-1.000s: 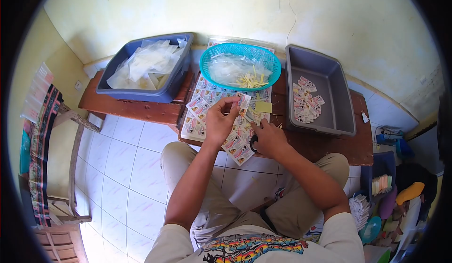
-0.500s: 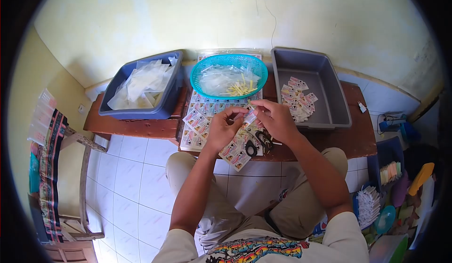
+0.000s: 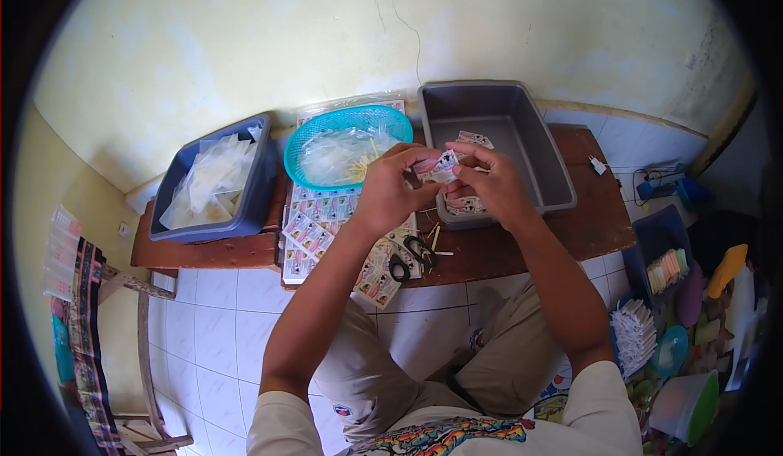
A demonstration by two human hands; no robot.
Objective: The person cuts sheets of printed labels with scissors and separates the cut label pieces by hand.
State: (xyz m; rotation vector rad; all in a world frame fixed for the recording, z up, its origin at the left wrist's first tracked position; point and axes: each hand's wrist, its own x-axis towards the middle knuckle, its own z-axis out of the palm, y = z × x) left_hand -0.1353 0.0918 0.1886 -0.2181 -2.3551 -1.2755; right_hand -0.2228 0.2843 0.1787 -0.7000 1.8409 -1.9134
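Observation:
My left hand [image 3: 393,188] and my right hand [image 3: 492,185] pinch a small printed label [image 3: 441,167] between their fingertips, above the front left part of a grey tub [image 3: 538,158]. More cut labels [image 3: 475,139] lie inside that tub, partly hidden by my hands. Black-handled scissors [image 3: 399,267] rest below my left hand, on printed label sheets [image 3: 315,205] stacked on the wooden bench. Beyond the left hand stands a turquoise basket [image 3: 300,174] holding clear plastic bags [image 3: 330,156] and thin yellowish strips [image 3: 364,165].
A blue-grey tub [image 3: 214,232] with translucent bags stands at the left of the wooden bench [image 3: 583,232]. A white plug [image 3: 598,165] lies near the bench's right end. Crowded containers, one a blue bin [image 3: 659,228], stand on the floor at right.
Both hands have moved from over the label sheets to over the grey tub, still holding a label, which now shows more fully. My view has shifted to the right.

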